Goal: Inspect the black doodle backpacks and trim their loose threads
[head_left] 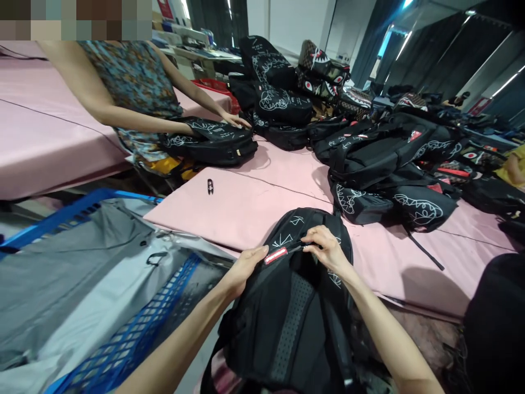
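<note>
In front of me a black backpack (295, 306) with white scribble drawings lies with its padded, mesh-lined strap side up, partly over the edge of the pink table. My left hand (247, 268) is closed on the backpack's strap, thumb beside a red label (275, 255) with white lettering. My right hand (326, 247) pinches a thin black piece of the strap to the right of that label. Whether this piece is webbing or a cord, I cannot tell. Small black thread snips (210, 186) lie on the pink tabletop (246, 205), apart from both hands.
Across the table a person in a patterned top (135, 82) has hands on another black backpack (213, 142). More backpacks (369, 158) are piled to the right and behind. A blue plastic crate (139, 317) with grey cloth stands at my left.
</note>
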`<state>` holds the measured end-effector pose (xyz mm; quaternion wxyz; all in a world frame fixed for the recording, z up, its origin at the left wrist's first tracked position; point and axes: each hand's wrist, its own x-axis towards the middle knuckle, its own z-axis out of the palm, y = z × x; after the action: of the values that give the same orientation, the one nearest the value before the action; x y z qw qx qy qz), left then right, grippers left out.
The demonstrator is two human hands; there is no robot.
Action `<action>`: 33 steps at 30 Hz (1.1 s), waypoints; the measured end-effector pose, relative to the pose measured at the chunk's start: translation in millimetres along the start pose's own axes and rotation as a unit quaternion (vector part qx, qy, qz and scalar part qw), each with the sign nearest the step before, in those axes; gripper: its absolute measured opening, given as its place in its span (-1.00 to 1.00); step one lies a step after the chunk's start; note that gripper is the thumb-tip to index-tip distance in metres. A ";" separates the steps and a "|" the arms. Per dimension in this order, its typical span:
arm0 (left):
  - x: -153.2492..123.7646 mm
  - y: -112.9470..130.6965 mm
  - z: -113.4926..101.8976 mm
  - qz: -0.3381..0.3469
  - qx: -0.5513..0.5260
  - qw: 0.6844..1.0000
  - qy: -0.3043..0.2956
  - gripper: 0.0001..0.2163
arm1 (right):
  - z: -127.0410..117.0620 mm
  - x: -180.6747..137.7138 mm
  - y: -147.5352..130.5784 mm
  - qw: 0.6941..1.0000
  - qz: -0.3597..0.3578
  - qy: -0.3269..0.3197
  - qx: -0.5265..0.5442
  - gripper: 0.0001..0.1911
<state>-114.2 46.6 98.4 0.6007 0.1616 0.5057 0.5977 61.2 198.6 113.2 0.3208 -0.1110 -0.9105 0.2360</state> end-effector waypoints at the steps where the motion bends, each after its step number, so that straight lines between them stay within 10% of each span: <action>1: 0.6 1.1 -0.4 -0.005 -0.002 1.000 -0.001 -0.68 | 0.0 3.4 2.0 1.000 -0.013 -0.009 0.000 -0.86; 33: 7.4 1.4 -9.3 -0.067 -0.065 0.994 -0.056 -0.73 | 15.9 6.5 5.2 0.997 -0.015 -0.013 0.068 -0.86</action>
<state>-124.1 49.6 92.4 0.6762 0.1207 0.4408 0.5778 46.3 199.7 103.2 0.3194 -0.0719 -0.8980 0.2939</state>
